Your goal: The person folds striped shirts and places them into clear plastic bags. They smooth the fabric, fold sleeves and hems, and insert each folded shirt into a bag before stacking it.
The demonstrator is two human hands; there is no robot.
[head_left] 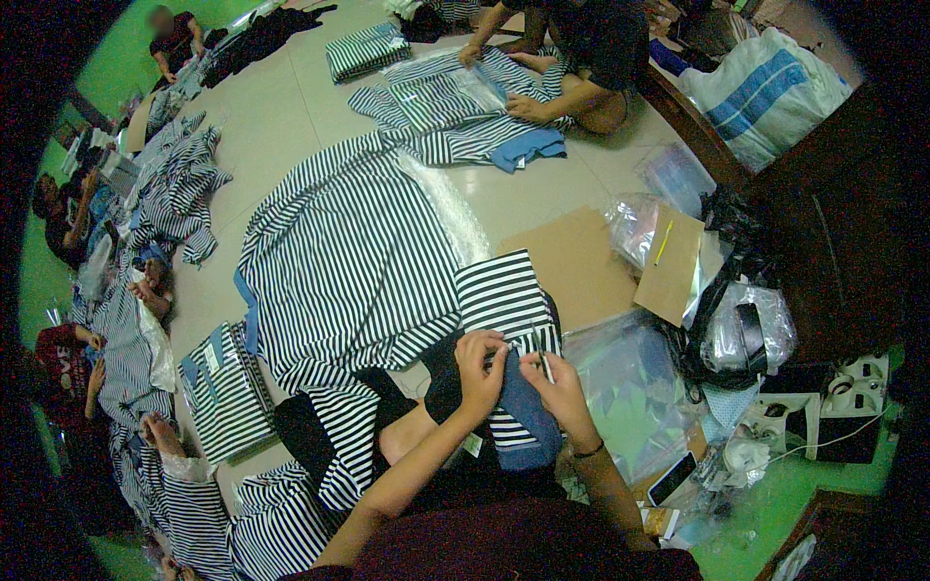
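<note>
A black-and-white striped garment (502, 290) with blue collar-like fabric (528, 407) lies across my lap. My left hand (480, 373) is closed, its fingertips pinching the striped cloth near the blue part. Close beside it, my right hand (560, 392) is closed around a slim metallic tool (544, 366), whose exact kind is too small to make out. The tool's tip is by the cloth between both hands. Just ahead on the floor, a larger striped shirt (349, 242) is spread out with blue trim at its left edge.
A stack of folded striped shirts (228, 397) sits at left. To the right lie brown cardboard (562, 257), clear plastic bags (630, 387), a phone (672, 479) and a white-and-blue sack (765, 97). Ahead, another person's hands (528, 108) handle a packed shirt; several people sit along the left.
</note>
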